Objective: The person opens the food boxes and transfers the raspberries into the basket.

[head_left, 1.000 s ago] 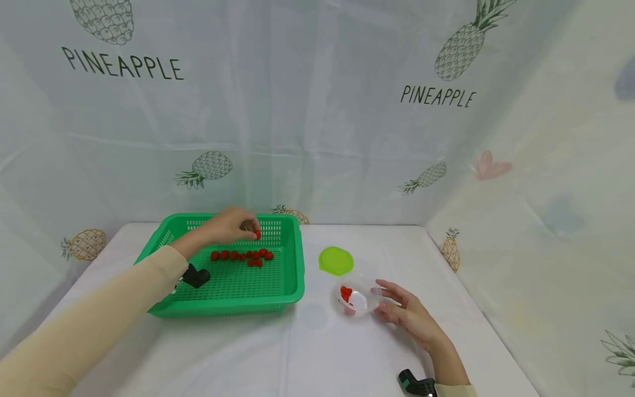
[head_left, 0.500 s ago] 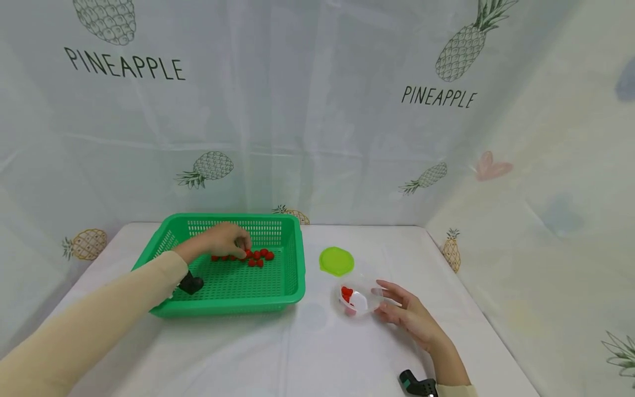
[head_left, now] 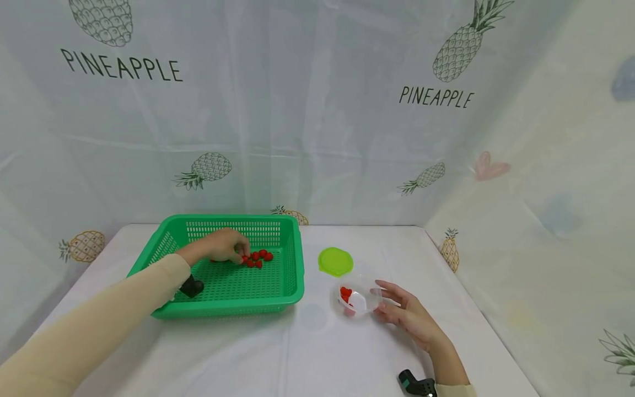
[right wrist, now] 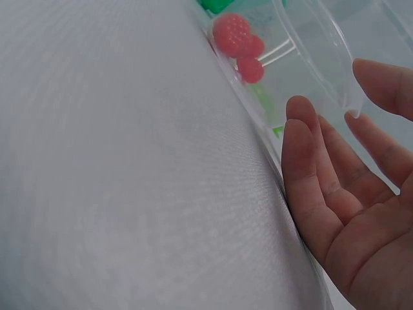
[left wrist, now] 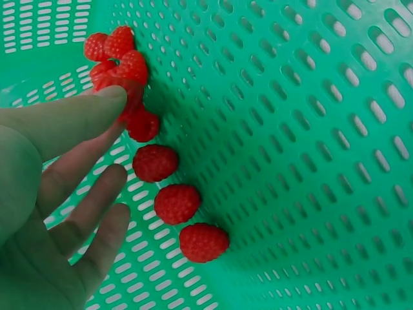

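Inside a green plastic basket (head_left: 248, 286), my left hand (head_left: 224, 246) reaches down to a line of red raspberries (head_left: 263, 253). In the left wrist view its thumb and index finger pinch a raspberry (left wrist: 133, 97), partly hidden by the thumb. Several more raspberries (left wrist: 177, 203) lie along the basket floor, some bunched at the far end. At the right, my right hand (head_left: 409, 314) holds the side of a clear plastic container (head_left: 364, 300), thumb and fingers about its rim. A few small red berries (right wrist: 232, 35) lie in that container.
A lime-green lid (head_left: 335, 262) lies on the white-covered table (head_left: 317, 358) behind the container. A pale curtain (head_left: 317, 110) with pineapple prints hangs behind the table. Each wrist wears a black camera mount (head_left: 416, 384).
My left hand, which held a raspberry above the back of the basket, has come down and slightly left onto the berry line. The right hand and container have stayed put.
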Demonstrator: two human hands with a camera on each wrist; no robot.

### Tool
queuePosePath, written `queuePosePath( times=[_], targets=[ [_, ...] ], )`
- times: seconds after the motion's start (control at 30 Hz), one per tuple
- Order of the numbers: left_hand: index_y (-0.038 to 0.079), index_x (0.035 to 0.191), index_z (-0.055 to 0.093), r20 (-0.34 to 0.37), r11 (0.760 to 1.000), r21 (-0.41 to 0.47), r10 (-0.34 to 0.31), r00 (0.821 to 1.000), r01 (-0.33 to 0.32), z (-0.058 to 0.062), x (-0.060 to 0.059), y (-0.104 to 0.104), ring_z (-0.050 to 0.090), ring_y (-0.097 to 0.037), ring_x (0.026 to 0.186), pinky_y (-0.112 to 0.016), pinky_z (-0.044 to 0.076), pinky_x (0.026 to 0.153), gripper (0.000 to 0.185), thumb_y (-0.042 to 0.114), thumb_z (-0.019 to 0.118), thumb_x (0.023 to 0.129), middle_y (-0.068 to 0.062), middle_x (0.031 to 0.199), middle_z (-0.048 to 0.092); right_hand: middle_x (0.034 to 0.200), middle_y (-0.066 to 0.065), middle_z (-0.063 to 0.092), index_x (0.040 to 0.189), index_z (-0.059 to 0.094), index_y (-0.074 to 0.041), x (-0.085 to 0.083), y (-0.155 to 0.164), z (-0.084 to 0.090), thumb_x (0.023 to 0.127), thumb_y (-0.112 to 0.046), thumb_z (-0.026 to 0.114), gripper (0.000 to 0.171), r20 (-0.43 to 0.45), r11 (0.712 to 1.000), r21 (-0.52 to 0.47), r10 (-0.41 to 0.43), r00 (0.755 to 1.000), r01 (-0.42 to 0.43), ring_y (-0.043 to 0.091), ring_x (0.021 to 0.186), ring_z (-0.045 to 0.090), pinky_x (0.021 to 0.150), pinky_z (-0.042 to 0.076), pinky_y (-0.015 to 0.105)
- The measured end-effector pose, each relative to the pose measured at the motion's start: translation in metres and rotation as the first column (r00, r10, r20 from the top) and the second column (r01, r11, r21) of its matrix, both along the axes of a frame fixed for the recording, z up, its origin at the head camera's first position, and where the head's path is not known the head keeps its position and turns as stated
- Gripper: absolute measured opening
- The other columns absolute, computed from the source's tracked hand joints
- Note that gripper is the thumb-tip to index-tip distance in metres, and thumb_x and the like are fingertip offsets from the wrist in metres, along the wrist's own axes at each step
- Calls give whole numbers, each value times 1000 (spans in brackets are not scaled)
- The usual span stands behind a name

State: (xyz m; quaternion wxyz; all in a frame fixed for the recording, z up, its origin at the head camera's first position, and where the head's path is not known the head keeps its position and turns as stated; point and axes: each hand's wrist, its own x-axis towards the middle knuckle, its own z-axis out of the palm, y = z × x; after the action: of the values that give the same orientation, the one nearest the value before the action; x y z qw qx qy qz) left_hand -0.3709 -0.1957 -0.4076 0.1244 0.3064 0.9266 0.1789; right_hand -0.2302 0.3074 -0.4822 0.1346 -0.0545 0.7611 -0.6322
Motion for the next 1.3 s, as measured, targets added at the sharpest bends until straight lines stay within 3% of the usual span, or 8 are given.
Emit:
queuePosePath(
  times=[0.4, 0.57, 0.7, 0.9, 1.13, 1.3],
  targets=[
    [13, 105, 75, 22, 1000, -12, 15, 1000, -14, -7, -1, 0, 65, -18, 96, -38, 57, 80, 17, 3, 79, 92, 0, 104, 71, 156, 28, 46, 164, 35, -6, 0, 0, -1, 105, -12, 66, 66, -1, 1000, 2, 5, 1000, -5, 25, 112, 72, 95, 60, 32],
    [11, 109, 75, 17, 1000, -6, 11, 1000, -11, -2, 1, -2, 66, -19, 98, -39, 58, 82, 20, 2, 80, 92, -2, 106, 72, 156, 27, 46, 164, 36, -7, -1, 0, -1, 105, -13, 66, 66, -8, 1000, 8, 9, 1000, -9, 24, 111, 71, 95, 60, 31],
    [10, 110, 76, -1, 1000, 1, 0, 1000, 0, 7, 1, 0, 68, -22, 100, -42, 59, 84, 19, 6, 81, 92, -3, 107, 74, 155, 28, 46, 164, 36, -7, -3, 1, -1, 105, -12, 66, 66, -11, 1000, 4, 12, 1000, -12, 24, 111, 72, 95, 60, 31],
    [16, 108, 77, -81, 998, 57, -24, 996, 28, 26, 2, 14, 70, -22, 105, -46, 58, 91, 15, 13, 81, 94, 0, 108, 75, 155, 28, 46, 163, 36, -6, -4, 1, -2, 104, -10, 67, 67, -3, 1000, -12, 5, 1000, -5, 23, 110, 72, 95, 60, 32],
    [24, 111, 76, -117, 992, 113, -45, 992, 58, 61, 23, 49, 68, -20, 117, -47, 55, 101, 13, 20, 78, 99, 5, 115, 75, 156, 27, 46, 163, 37, -7, -4, 1, -5, 104, -13, 67, 66, -4, 1000, -1, 2, 1000, -2, 25, 111, 71, 95, 60, 32],
    [20, 116, 76, -162, 983, 122, -119, 980, 140, 78, 35, 86, 70, -18, 112, -42, 55, 98, 18, 21, 78, 98, 8, 113, 76, 156, 28, 46, 164, 36, -6, -3, 1, -4, 104, -13, 67, 67, 1, 1000, -6, -5, 1000, 5, 25, 113, 71, 95, 60, 33]
  ],
)
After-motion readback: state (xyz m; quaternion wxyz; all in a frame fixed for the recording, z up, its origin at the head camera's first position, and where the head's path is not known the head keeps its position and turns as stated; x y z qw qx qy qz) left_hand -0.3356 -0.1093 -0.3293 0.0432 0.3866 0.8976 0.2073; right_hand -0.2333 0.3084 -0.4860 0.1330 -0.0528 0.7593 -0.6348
